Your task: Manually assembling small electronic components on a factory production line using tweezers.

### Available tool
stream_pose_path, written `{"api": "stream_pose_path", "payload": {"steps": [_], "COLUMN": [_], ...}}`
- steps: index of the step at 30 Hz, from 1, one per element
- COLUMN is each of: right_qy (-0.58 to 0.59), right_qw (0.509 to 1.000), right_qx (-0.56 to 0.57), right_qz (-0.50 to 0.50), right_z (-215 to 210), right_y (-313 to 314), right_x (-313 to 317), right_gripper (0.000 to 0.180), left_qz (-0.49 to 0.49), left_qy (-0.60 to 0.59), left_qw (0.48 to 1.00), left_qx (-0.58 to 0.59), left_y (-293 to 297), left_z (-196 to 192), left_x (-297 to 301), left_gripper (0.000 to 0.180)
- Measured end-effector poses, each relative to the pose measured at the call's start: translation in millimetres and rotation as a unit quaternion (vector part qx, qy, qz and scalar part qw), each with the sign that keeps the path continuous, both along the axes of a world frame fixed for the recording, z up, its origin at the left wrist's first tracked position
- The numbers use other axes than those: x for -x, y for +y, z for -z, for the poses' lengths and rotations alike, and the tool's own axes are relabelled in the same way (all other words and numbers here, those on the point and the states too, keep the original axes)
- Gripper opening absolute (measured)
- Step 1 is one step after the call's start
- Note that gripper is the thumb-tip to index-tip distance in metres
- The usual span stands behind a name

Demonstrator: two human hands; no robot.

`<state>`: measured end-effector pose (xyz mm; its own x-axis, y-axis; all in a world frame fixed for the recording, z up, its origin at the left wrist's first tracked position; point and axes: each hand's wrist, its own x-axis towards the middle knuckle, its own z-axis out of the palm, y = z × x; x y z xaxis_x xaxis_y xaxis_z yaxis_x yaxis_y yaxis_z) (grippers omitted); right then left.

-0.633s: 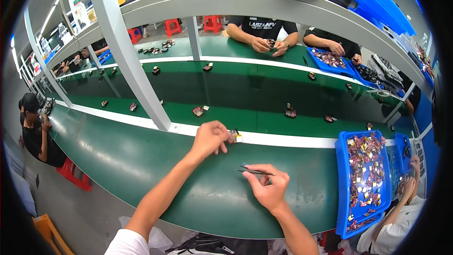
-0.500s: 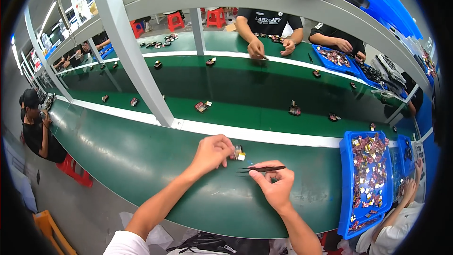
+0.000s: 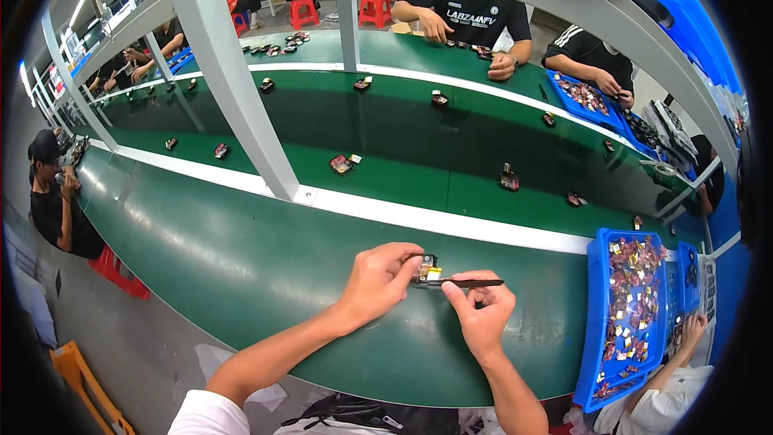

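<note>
Pinching a small black-and-yellow electronic part (image 3: 425, 268) with the left hand (image 3: 377, 282), the person steadies it low over the green table (image 3: 241, 266).

The left grip is narrow, fingertips closed on the part's left side. The right hand (image 3: 481, 314) holds thin black tweezers (image 3: 460, 283) in a closed pinch, their long axis running left to right, the tip meeting the part from its right. Both hands are about equally near the part, which lies between them. Farther right stands a blue plastic bin (image 3: 594, 314) of small mixed parts; beyond the white strip (image 3: 451, 223), similar parts dot the green conveyor belt (image 3: 403, 177).
</note>
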<state>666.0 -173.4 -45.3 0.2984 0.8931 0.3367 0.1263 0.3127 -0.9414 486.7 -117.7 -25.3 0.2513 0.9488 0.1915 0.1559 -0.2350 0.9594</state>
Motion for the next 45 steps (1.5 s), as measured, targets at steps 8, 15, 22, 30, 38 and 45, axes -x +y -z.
{"api": "stream_pose_path", "payload": {"steps": [8, 15, 22, 30, 38, 45], "right_qy": [-0.010, -0.039, 0.195, 0.172, 0.113, -0.064], "right_qw": [1.000, 0.999, 0.972, 0.977, 0.992, 0.991], "right_qx": [-0.025, -0.009, 0.122, 0.104, 0.022, -0.118], "right_qz": [0.010, -0.001, -0.054, -0.067, -0.055, 0.001], "right_z": [-1.9, -0.3, -14.6, -13.6, -6.5, -4.5], "right_y": [-0.9, -1.9, -1.6, -2.4, -1.6, -1.7], "right_x": [1.6, -2.5, -4.7, -7.2, -7.0, -2.7], "right_gripper": [0.013, 0.013, 0.014, 0.013, 0.011, 0.010], "left_qz": [-0.006, 0.010, 0.031, 0.032, 0.078, 0.132], "left_qy": [0.017, 0.041, 0.015, 0.013, -0.071, -0.121], "left_qw": [0.998, 0.995, 0.994, 0.993, 0.993, 0.976], "left_qx": [-0.059, -0.096, -0.107, -0.110, 0.049, 0.125], "left_y": [0.7, -4.1, -6.2, -6.6, -2.7, 1.5], "left_z": [5.4, 3.9, 1.1, 1.2, 0.1, 1.0], "left_x": [-1.4, -4.6, -4.2, -6.1, -2.0, 2.8], "left_gripper": [0.016, 0.016, 0.017, 0.018, 0.022, 0.028]}}
